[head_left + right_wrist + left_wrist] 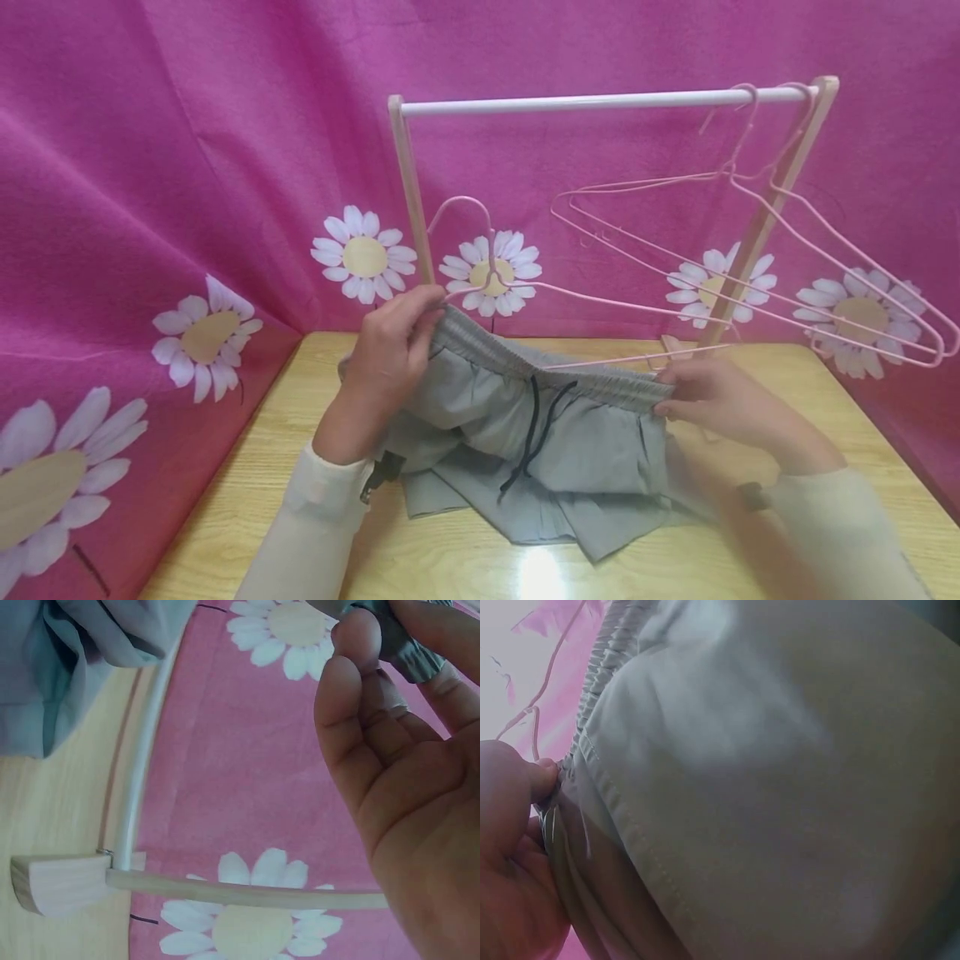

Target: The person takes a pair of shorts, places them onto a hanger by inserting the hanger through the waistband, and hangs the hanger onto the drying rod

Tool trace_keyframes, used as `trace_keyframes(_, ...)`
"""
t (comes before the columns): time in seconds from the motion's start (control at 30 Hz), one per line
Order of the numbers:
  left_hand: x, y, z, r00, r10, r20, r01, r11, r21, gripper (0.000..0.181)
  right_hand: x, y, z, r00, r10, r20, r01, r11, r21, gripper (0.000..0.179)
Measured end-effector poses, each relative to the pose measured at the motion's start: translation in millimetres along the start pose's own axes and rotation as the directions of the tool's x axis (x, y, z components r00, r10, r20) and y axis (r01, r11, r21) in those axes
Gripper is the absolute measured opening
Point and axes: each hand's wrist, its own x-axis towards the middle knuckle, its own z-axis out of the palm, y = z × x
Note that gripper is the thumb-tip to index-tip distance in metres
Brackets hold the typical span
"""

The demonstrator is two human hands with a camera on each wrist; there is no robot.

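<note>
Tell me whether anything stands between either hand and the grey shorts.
Nothing visible does: the left hand and right hand grip the grey shorts by the waistband, near opposite ends. The lower pink hanger rises above the waistband; one end disappears near the left hand, and whether those fingers also catch it is hidden.

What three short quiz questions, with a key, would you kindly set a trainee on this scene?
1. True or false: the left hand and right hand both grip the gathered elastic waistband of the grey fabric shorts.
2. How many pink wire hangers hook over the long white rod?
3. Where on the waistband does the dark cord drawstring hang: A) left end, B) middle, C) right end?

Key: 1. True. 2. Two. 3. B.
</note>
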Motion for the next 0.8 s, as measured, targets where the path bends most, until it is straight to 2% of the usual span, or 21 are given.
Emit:
trace_keyframes(0.13,0.3,-1.8,0.0,1.0,0.005,0.0,-0.005,1.0,0.014,0.03,-1.6,-5.0,-5.7,1.0,-0.014,-0.007,0.014,1.0,-0.021,0.018)
trace_keyframes(0.37,0.7,-6.8,0.8,0.999,0.033,-0.007,-0.033,0.999,0.039,0.027,-6.6,-7.1,-15.1,0.999,0.027,-0.045,-0.034,0.99,-0.14,0.018)
trace_keyframes(0.7,1.1,-11.4,-0.4,0.999,0.031,0.023,-0.032,0.998,0.063,0.027,-19.7,-13.2,-30.5,0.992,0.001,-0.129,-0.016,0.993,-0.116,0.033)
trace_keyframes(0.8,0.9,-13.0,-0.1,0.999,0.013,0.035,-0.015,0.998,0.064,0.029,-23.9,-16.1,-36.2,0.986,0.03,-0.167,-0.054,0.988,-0.143,0.034)
